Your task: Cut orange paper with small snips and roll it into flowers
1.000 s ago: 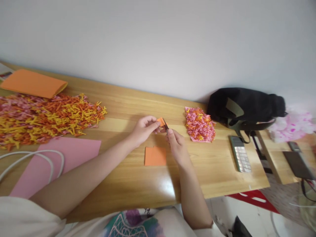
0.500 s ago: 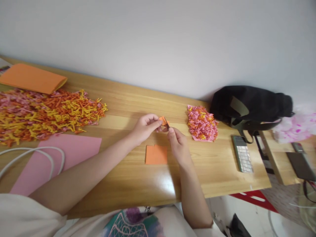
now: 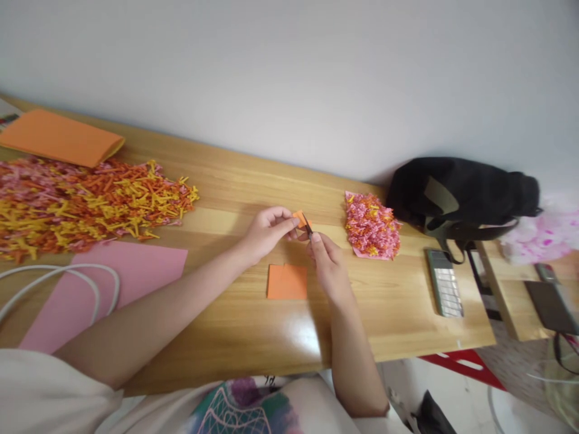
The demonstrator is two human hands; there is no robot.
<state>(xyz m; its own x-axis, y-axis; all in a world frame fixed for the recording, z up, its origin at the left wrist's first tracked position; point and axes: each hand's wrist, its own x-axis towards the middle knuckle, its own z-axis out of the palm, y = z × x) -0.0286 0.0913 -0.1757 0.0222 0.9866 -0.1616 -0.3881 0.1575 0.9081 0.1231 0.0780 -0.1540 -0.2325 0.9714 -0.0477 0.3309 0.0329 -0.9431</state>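
My left hand [image 3: 266,232] pinches a small orange paper piece [image 3: 299,218] above the wooden table [image 3: 235,313]. My right hand [image 3: 328,268] is closed on a thin dark tool [image 3: 307,226], perhaps tweezers, whose tip touches that paper. An orange paper square [image 3: 286,282] lies flat on the table just below both hands. To the right sits a small heap of pink and orange rolled paper bits [image 3: 371,226] on a pink sheet.
A large heap of orange, yellow and pink paper bits [image 3: 85,202] fills the left. A pink sheet [image 3: 113,283], a white cord [image 3: 58,277] and an orange folder [image 3: 58,138] lie there too. A black bag [image 3: 461,193] and a calculator [image 3: 444,290] are at right.
My hands stay together on the small orange piece, with only slight finger shifts. The view has drifted a little.
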